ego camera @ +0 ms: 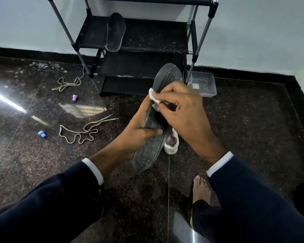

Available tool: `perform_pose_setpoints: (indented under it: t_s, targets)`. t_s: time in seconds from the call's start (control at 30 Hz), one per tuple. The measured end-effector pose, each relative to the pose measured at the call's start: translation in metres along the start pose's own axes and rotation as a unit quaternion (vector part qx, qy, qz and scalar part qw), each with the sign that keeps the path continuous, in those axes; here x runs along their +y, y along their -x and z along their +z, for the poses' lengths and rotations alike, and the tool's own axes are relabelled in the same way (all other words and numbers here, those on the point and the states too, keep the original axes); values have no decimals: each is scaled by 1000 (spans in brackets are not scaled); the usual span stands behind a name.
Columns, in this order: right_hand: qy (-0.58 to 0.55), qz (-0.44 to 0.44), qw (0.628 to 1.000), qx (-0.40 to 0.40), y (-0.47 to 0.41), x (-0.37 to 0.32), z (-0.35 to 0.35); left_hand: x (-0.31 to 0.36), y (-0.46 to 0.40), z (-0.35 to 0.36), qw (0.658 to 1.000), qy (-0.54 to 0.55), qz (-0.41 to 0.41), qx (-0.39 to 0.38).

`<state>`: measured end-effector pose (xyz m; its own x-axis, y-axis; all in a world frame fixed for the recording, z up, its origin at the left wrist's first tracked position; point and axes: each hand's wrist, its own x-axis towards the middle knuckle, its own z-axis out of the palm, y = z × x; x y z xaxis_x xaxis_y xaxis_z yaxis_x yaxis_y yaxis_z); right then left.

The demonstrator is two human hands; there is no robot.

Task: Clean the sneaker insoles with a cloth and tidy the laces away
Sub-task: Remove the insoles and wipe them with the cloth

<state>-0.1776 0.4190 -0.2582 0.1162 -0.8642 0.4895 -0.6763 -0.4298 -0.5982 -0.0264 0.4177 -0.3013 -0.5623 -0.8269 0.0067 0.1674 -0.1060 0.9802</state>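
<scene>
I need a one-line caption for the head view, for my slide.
Left hand holds a grey insole while right hand wipes it with a white cloth; laces lie on the floor.

White sneaker [171, 143]: mostly hidden behind the insole [153, 137]; only heel end shows. Cloth [154, 99]: largely covered by right hand [181, 109]. Clear tray [204, 85] beside the sneaker: contents unreadable. Shoe rack [133, 41]: top cut off by frame edge.
</scene>
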Motion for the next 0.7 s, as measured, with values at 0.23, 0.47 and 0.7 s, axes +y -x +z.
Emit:
perform_pose_setpoints:
  t_s: [0.23,0.47,0.7]
  targets:
    - [-63,16,981,-184,0,-1,-4,3,-1,-11,1000,1,1,23]
    - [-58,71,996,18,-5,8,-13,3,-2,-8,999,36,-3,9]
    - [-4,1,991,-131,4,0,5,-1,1,-16,997,63,-36,3]
